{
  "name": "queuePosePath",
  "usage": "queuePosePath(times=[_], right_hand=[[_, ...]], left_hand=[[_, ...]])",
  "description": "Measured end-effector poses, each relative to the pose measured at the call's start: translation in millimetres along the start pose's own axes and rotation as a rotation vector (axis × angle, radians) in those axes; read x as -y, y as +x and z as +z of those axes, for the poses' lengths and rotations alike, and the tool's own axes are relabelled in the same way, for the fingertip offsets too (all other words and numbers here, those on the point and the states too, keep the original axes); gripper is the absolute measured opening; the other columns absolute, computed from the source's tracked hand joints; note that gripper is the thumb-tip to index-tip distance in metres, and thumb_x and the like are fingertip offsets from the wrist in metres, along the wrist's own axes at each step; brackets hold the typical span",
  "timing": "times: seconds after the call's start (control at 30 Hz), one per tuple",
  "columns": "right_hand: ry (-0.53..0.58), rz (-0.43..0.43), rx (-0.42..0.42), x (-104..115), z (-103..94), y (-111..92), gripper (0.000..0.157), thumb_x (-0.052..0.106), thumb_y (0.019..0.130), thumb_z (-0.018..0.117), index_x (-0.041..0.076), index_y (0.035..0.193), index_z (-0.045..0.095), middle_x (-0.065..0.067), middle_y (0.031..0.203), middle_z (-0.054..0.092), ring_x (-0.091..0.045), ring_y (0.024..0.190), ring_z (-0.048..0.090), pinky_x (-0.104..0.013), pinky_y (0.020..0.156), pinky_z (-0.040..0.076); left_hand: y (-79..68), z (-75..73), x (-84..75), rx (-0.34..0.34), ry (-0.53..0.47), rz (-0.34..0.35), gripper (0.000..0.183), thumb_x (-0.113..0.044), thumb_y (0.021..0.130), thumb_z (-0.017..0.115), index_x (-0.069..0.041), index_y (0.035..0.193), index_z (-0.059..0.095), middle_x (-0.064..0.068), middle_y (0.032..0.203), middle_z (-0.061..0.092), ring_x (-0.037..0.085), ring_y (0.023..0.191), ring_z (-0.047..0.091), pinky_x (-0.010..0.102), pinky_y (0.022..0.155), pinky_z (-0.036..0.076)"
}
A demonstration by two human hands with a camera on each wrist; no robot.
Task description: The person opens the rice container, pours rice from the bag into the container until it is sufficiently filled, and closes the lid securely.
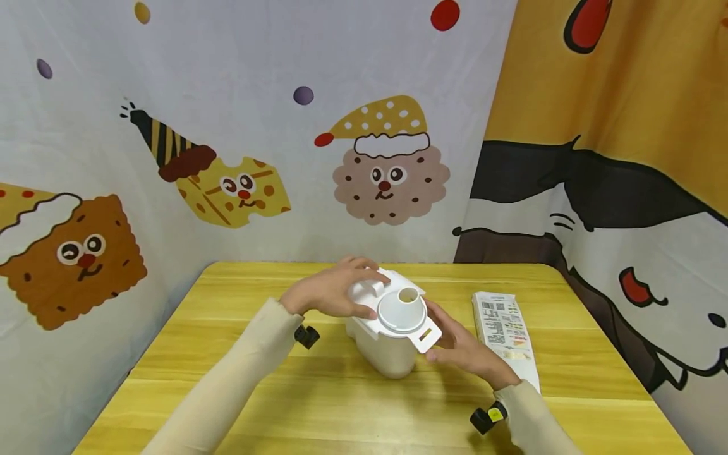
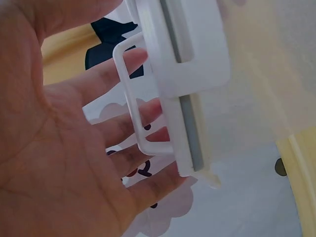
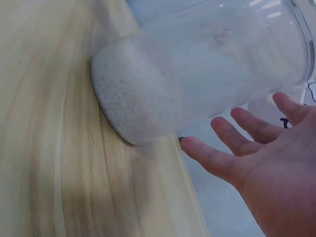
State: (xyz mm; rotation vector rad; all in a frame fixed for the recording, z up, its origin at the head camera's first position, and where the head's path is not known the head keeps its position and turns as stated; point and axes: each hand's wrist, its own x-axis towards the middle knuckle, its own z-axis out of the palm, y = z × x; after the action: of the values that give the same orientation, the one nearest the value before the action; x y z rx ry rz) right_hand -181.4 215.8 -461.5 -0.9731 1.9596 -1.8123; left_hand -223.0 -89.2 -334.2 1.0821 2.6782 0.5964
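A white, translucent storage container (image 1: 383, 351) stands on the table, with pale grains (image 3: 136, 91) showing in its lower part. Its white lid (image 1: 392, 278) carries a round cap (image 1: 401, 311) with a round opening, a slotted tab and a small loop handle (image 2: 129, 94). My left hand (image 1: 335, 292) grips the lid end, thumb on the near edge and fingers spread over the far side; the thumb tip is out of the left wrist view. My right hand (image 1: 457, 341) is at the container's right side, fingers extended along the wall; contact is hard to tell.
A flat white printed pack (image 1: 505, 335) lies on the wooden table (image 1: 273, 404) to the right of the container. Behind the table hangs a cloth (image 1: 256, 76) with cartoon figures.
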Motion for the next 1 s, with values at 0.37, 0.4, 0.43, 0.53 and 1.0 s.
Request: queuePosePath(times=[0.37, 0.4, 0.43, 0.53, 1.0], right_hand=[[0.162, 0.011, 0.035, -5.5, -4.5, -2.1, 0.072, 0.014, 0.106, 0.048, 0.002, 0.164, 0.007, -0.031, 0.168, -0.005, 0.01, 0.145, 0.031, -0.016, 0.114, 0.036], [0.171, 0.001, 0.037, -6.7, -4.9, -2.0, 0.072, 0.013, 0.106, 0.048, 0.001, 0.164, 0.007, -0.031, 0.168, -0.004, 0.009, 0.146, 0.031, -0.016, 0.115, 0.035], [0.175, -0.002, 0.034, -7.9, -5.1, -1.8, 0.072, 0.012, 0.105, 0.049, 0.001, 0.164, 0.008, -0.03, 0.168, -0.002, 0.008, 0.146, 0.032, -0.016, 0.115, 0.035], [0.174, -0.009, 0.023, -11.4, -4.7, -0.8, 0.073, 0.01, 0.104, 0.051, 0.001, 0.164, 0.01, -0.026, 0.17, 0.005, 0.006, 0.147, 0.033, -0.016, 0.116, 0.035], [0.007, -0.039, -0.098, -14.1, 2.4, 3.5, 0.067, 0.009, 0.102, 0.058, 0.004, 0.162, 0.026, 0.002, 0.159, 0.046, -0.003, 0.142, 0.045, -0.018, 0.113, 0.038]], left_hand=[[2.9, 1.1, -2.7, 0.029, 0.045, -0.01, 0.058, -0.037, 0.088, 0.076, -0.028, 0.143, 0.059, 0.004, 0.157, 0.04, 0.025, 0.143, 0.035, 0.05, 0.117, 0.039], [3.3, 1.7, -3.0, 0.024, 0.048, -0.011, 0.057, -0.037, 0.088, 0.076, -0.029, 0.142, 0.059, 0.003, 0.156, 0.041, 0.025, 0.142, 0.035, 0.05, 0.116, 0.04], [3.7, 2.3, -3.1, 0.018, 0.049, -0.014, 0.057, -0.036, 0.087, 0.076, -0.029, 0.141, 0.06, 0.003, 0.155, 0.041, 0.024, 0.141, 0.036, 0.05, 0.116, 0.04], [4.5, 3.4, -3.2, 0.003, 0.052, -0.02, 0.055, -0.035, 0.086, 0.077, -0.03, 0.139, 0.061, 0.003, 0.153, 0.043, 0.024, 0.14, 0.037, 0.05, 0.115, 0.041], [4.7, 6.8, -3.7, -0.035, 0.04, -0.034, 0.055, -0.033, 0.083, 0.08, -0.03, 0.135, 0.064, 0.003, 0.149, 0.047, 0.024, 0.137, 0.039, 0.052, 0.114, 0.041]])
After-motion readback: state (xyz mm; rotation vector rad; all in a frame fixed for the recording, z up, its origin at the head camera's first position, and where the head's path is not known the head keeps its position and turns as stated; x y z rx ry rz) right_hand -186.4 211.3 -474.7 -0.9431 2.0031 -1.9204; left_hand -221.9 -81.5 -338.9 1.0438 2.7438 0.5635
